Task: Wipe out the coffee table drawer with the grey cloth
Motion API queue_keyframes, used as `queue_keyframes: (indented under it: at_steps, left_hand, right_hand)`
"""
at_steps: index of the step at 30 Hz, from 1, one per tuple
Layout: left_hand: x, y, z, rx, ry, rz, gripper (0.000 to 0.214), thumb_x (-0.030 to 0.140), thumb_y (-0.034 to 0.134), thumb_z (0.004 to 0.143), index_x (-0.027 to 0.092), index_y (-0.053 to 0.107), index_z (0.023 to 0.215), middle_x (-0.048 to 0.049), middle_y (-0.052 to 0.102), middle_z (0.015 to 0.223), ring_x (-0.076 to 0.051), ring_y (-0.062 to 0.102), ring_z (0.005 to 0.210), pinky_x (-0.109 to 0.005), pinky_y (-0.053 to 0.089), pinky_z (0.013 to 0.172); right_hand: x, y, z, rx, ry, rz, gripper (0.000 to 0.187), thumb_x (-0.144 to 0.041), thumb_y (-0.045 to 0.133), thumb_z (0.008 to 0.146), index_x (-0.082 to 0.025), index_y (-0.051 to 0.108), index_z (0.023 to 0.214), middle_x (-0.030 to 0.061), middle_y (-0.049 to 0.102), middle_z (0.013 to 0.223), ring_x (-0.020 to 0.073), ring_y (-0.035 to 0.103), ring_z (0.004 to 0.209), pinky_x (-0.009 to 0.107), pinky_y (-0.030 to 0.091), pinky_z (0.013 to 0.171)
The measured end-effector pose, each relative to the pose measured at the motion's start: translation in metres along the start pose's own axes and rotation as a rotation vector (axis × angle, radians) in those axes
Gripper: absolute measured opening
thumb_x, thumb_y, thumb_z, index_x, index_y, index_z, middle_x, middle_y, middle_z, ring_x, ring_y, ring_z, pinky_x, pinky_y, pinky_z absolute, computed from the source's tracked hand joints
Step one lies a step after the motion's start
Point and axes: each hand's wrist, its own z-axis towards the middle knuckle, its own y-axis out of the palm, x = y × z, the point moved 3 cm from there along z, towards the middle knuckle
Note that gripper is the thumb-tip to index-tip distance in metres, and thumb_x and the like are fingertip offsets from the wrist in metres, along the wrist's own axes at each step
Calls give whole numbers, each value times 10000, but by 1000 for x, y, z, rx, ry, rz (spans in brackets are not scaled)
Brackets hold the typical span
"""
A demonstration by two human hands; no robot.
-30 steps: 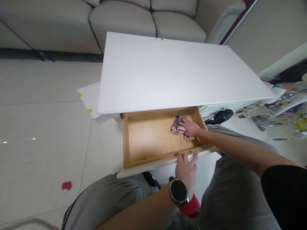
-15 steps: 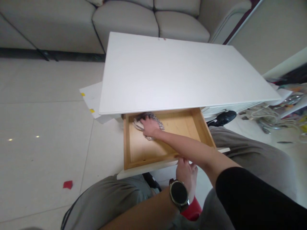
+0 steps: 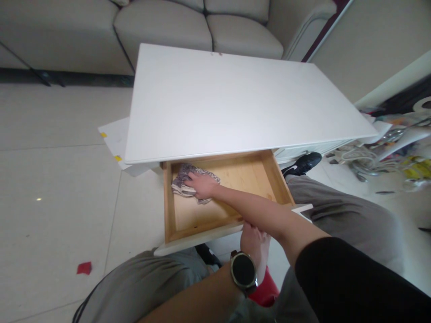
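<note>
A wooden drawer (image 3: 256,172) stands pulled out from under a white low table (image 3: 235,98). My right hand (image 3: 202,185) presses flat on a crumpled grey-patterned cloth (image 3: 182,179) in the drawer's far left corner, fingers closed over it. My left hand (image 3: 254,240), with a black watch (image 3: 243,271) on its wrist, rests against the drawer's white front edge; my right forearm crosses over it and hides its fingers. The drawer holds nothing else that I can see.
A beige sofa (image 3: 168,27) stands behind the table. White paper sheets (image 3: 114,139) lie on the tiled floor at the table's left. Cables and clutter (image 3: 387,152) lie on the right. My knees and a black shoe (image 3: 303,163) are near the drawer. A red scrap (image 3: 84,268) lies on the floor.
My right hand has swept the cloth from the drawer's right side across to its far left corner. My left hand has stayed at the drawer front.
</note>
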Motion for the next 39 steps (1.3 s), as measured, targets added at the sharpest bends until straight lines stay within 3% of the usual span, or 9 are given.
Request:
queue_keyframes:
  at_steps: [3, 5, 10, 13, 15, 21, 39]
  left_hand:
    - [-5, -7, -7, -48, 32, 83, 411, 119, 456, 982, 270, 717, 1262, -47, 720, 1265, -281, 577, 1221, -524, 498, 1021]
    - [-7, -14, -11, -32, 85, 123, 395, 171, 423, 1013, 285, 725, 1240, -26, 667, 1369, -296, 558, 1221, -541, 494, 1002]
    - [-9, -19, -15, 32, 146, 152, 381, 218, 436, 1011, 325, 765, 1169, 33, 427, 1629, -317, 526, 1188, -554, 488, 920]
    - [-10, -16, -15, 44, 131, 126, 370, 213, 490, 988, 359, 748, 1209, 7, 480, 1584, -307, 522, 1173, -541, 475, 918]
    - [-10, -15, -16, 49, 114, 100, 375, 219, 508, 984, 368, 727, 1248, -20, 525, 1539, -298, 523, 1162, -523, 470, 916]
    - [-13, -18, -20, 37, 126, 63, 423, 225, 497, 988, 351, 651, 1361, -54, 564, 1491, -281, 526, 1160, -467, 465, 915]
    - [-12, -20, -20, 37, 148, 137, 404, 244, 483, 1011, 350, 629, 1373, -62, 566, 1478, -258, 541, 1124, -447, 477, 874]
  right_hand:
    - [22, -2, -23, -34, 30, -41, 551, -297, 659, 846, -227, 523, 1374, 145, 489, 1387, 315, 509, 1241, 389, 563, 825]
    - [46, -5, -46, -46, 124, -56, 555, -297, 644, 854, -234, 520, 1391, 145, 490, 1389, 309, 524, 1221, 393, 553, 849]
    - [116, -11, -127, -42, 496, -93, 592, -305, 654, 835, -245, 518, 1408, 163, 487, 1405, 330, 548, 1204, 433, 522, 933]
    - [144, -10, -173, -7, 779, -106, 525, -344, 625, 866, -229, 538, 1370, 175, 518, 1340, 341, 554, 1186, 441, 527, 918]
    - [149, -5, -190, 15, 901, -101, 527, -381, 614, 880, -220, 524, 1374, 175, 516, 1331, 333, 563, 1167, 428, 534, 901]
    - [131, 8, -190, 22, 912, -120, 546, -334, 612, 872, -224, 480, 1390, 186, 468, 1389, 340, 519, 1228, 420, 526, 905]
    - [125, 7, -187, 115, 980, -79, 492, -299, 622, 857, -229, 519, 1333, 147, 501, 1360, 304, 484, 1265, 391, 502, 950]
